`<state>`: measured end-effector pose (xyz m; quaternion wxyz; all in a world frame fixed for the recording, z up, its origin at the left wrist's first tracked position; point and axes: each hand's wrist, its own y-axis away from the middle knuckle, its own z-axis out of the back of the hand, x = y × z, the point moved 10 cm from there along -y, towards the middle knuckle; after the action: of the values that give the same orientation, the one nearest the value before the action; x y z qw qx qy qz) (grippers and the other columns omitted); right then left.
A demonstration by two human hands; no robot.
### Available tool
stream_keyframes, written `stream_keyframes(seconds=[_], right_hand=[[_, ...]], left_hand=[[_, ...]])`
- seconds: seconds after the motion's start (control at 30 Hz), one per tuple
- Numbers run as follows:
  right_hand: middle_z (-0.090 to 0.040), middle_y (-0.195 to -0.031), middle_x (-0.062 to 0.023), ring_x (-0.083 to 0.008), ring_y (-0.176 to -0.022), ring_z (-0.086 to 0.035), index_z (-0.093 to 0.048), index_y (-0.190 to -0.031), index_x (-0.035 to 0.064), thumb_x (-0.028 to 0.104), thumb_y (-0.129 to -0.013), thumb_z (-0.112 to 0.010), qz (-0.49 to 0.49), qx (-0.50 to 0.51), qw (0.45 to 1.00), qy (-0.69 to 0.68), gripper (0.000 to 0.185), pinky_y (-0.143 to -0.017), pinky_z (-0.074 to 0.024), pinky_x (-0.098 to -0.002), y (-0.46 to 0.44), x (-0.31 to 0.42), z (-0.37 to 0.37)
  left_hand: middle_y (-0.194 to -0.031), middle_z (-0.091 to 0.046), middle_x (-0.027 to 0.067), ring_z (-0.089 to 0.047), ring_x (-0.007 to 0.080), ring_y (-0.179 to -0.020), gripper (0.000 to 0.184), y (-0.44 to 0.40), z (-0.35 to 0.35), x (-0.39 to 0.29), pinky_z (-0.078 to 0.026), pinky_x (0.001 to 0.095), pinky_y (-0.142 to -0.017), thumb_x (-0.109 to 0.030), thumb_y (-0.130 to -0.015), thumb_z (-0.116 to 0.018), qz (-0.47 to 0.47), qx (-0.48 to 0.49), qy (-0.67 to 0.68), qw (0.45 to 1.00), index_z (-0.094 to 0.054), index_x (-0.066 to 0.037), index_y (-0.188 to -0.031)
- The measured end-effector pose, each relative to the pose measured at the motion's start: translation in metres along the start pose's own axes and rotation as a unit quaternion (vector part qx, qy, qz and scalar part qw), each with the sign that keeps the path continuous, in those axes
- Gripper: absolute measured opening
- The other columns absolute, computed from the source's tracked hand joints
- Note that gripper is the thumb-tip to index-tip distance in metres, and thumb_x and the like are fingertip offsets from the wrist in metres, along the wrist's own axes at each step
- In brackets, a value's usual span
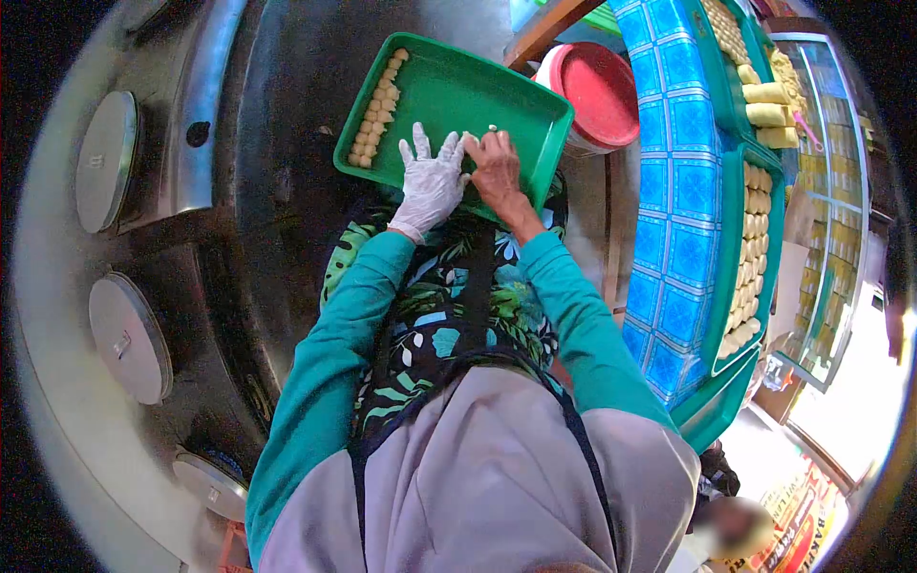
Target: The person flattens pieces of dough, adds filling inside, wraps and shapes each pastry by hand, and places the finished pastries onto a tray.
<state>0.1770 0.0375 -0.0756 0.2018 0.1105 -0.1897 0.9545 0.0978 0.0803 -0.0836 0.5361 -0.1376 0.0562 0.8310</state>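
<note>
A green tray (458, 100) lies across my lap, with rows of small pale dough balls (377, 113) along its left side. My left hand (432, 181), in a white glove, is over the tray's near edge with its fingers spread and nothing in it. Beside it, almost touching, my bare right hand (495, 170) has its fingers bent down toward the tray floor. Whatever may be under those fingertips is hidden. A tiny pale bit of dough (493, 127) shows just beyond them.
Right of the tray stands a bucket with a red lid (597, 95). A table with a blue checked cloth (669, 191) bears green trays of dough pieces (753, 239) and thick yellow rolls (767, 115). Round metal lids (129, 336) are at the left.
</note>
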Motion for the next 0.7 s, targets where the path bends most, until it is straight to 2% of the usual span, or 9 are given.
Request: stream_keyframes(seconds=[0.13, 0.2, 0.27, 0.4, 0.47, 0.53, 0.57, 0.6, 0.7], right_hand=[[-0.056, -0.089, -0.0111, -0.0312, -0.091, -0.051, -0.069, -0.098, 0.0155, 0.001, -0.068, -0.060, 0.029, -0.015, 0.999, -0.025, 0.034, -0.075, -0.0455, -0.0407, -0.016, -0.017, 0.010], [-0.056, -0.090, -0.0111, -0.0307, -0.091, -0.051, -0.068, -0.102, 0.0147, 0.002, -0.070, -0.060, 0.009, -0.030, 0.996, -0.081, 0.036, -0.077, -0.0449, -0.0408, -0.034, -0.031, 0.008], [-0.057, -0.101, -0.0140, -0.0321, -0.096, -0.052, -0.064, -0.113, 0.0138, 0.006, -0.076, -0.058, 0.006, -0.147, 0.989, 0.022, 0.039, -0.081, -0.0438, -0.0439, -0.057, -0.024, 0.035], [-0.054, -0.122, -0.0192, -0.0348, -0.109, -0.051, -0.057, -0.127, 0.0167, 0.010, -0.083, -0.053, 0.074, -0.128, 0.978, 0.149, 0.044, -0.089, -0.0403, -0.0490, -0.080, 0.003, 0.006], [-0.044, -0.138, -0.0240, -0.0376, -0.120, -0.047, -0.044, -0.140, 0.0200, 0.012, -0.087, -0.049, 0.155, -0.090, 0.960, 0.214, 0.054, -0.093, -0.0361, -0.0537, -0.073, 0.014, -0.029], [-0.042, -0.141, -0.0253, -0.0377, -0.124, -0.044, -0.037, -0.146, 0.0221, 0.013, -0.088, -0.049, 0.141, -0.093, 0.963, 0.212, 0.060, -0.095, -0.0341, -0.0556, -0.074, 0.014, -0.031], [-0.041, -0.141, -0.0253, -0.0378, -0.124, -0.044, -0.036, -0.147, 0.0223, 0.013, -0.089, -0.048, 0.126, -0.092, 0.963, 0.221, 0.060, -0.095, -0.0341, -0.0560, -0.072, 0.009, -0.029], [-0.041, -0.141, -0.0253, -0.0379, -0.124, -0.044, -0.036, -0.147, 0.0225, 0.014, -0.089, -0.048, 0.107, -0.094, 0.962, 0.231, 0.060, -0.095, -0.0340, -0.0564, -0.070, 0.004, -0.028], [-0.039, -0.142, -0.0258, -0.0388, -0.124, -0.043, -0.034, -0.148, 0.0227, 0.013, -0.089, -0.047, 0.106, -0.101, 0.966, 0.215, 0.061, -0.096, -0.0338, -0.0577, -0.073, 0.001, -0.023]], left_hand=[[-0.149, -0.041, 0.0035, -0.019, 0.0532, -0.139, 0.061, -0.001, -0.010, 0.010, -0.020, 0.0731, -0.105, -0.038, -0.088, -0.059, 0.042, 0.030, -0.091, 0.994, -0.045, -0.013, -0.142], [-0.149, -0.041, 0.0037, -0.020, 0.0528, -0.139, 0.061, 0.001, 0.005, -0.016, -0.020, 0.0724, -0.105, -0.039, -0.088, -0.058, -0.060, -0.037, -0.043, 0.997, -0.046, -0.012, -0.141], [-0.149, -0.041, 0.0029, -0.022, 0.0526, -0.139, 0.059, 0.000, -0.004, -0.020, -0.020, 0.0723, -0.105, -0.038, -0.089, -0.058, -0.075, -0.024, -0.035, 0.996, -0.045, -0.014, -0.142], [-0.150, -0.041, 0.0025, -0.024, 0.0531, -0.137, 0.056, 0.000, 0.001, -0.016, -0.022, 0.0724, -0.104, -0.037, -0.089, -0.059, -0.040, -0.013, -0.006, 0.999, -0.048, -0.016, -0.140], [-0.150, -0.041, 0.0026, -0.025, 0.0531, -0.137, 0.054, -0.001, 0.008, -0.010, -0.022, 0.0722, -0.104, -0.036, -0.089, -0.060, -0.024, -0.009, 0.001, 1.000, -0.050, -0.016, -0.138], [-0.148, -0.043, 0.0025, -0.031, 0.0521, -0.133, 0.049, 0.004, 0.001, -0.005, -0.027, 0.0688, -0.105, -0.031, -0.087, -0.061, -0.010, 0.018, 0.012, 1.000, -0.055, -0.016, -0.134], [-0.134, -0.055, 0.0052, -0.045, 0.0438, -0.125, 0.037, 0.006, 0.019, -0.008, -0.032, 0.0624, -0.106, -0.021, -0.083, -0.062, -0.031, -0.111, 0.042, 0.992, -0.063, -0.012, -0.118], [-0.134, -0.055, 0.0052, -0.045, 0.0438, -0.125, 0.037, 0.010, 0.012, -0.006, -0.032, 0.0624, -0.106, -0.021, -0.083, -0.062, -0.034, -0.108, 0.043, 0.993, -0.063, -0.012, -0.118], [-0.103, -0.066, 0.0082, -0.059, 0.0282, -0.109, 0.017, 0.019, 0.012, 0.001, -0.038, 0.0513, -0.106, -0.010, -0.072, -0.063, -0.052, -0.160, 0.095, 0.981, -0.064, -0.008, -0.089]])
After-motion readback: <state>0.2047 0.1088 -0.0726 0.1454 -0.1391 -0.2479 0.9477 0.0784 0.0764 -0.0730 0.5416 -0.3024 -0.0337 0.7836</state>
